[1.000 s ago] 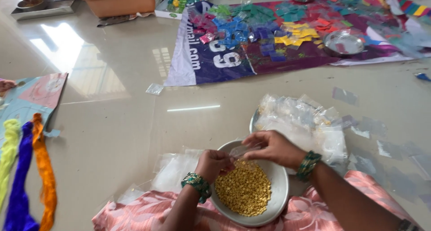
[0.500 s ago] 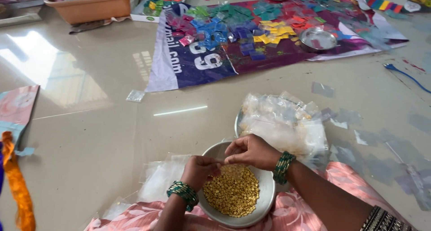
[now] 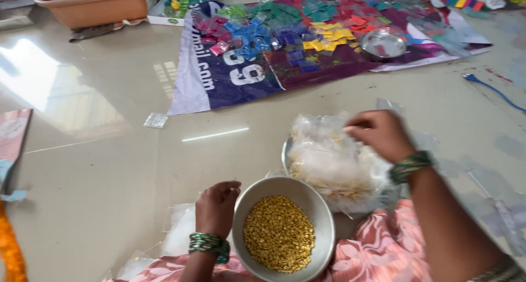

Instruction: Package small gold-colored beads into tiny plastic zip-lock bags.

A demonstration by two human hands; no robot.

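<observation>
Nearest me, at the bottom centre of the frame, the steel bowl (image 3: 285, 232) of yellow split lentils sits on my pink-clothed lap (image 3: 378, 252), about half full. My left hand (image 3: 217, 208) rests against the bowl's left rim, fingers curled closed; something thin may be pinched in them, but I cannot tell. Wrist bent down, green bangles showing.

Change noted: a moment ago both hands were together over the bowl. Now my right hand (image 3: 378, 133) has left it and gone up and to the right, onto the heap of small clear plastic packets (image 3: 334, 164) piled on a steel plate just beyond the bowl. Reads as one packet dealt with and the hand moved over to the heap. Forearm stretched forward, fingers bent downward at the heap's top edge; motion-blurred, so whether they grip a packet I cannot tell.

Farther off on the floor (image 3: 109, 167), upper half of frame: a printed banner (image 3: 230, 82) strewn with coloured packets, and a second steel plate (image 3: 382, 44).
</observation>
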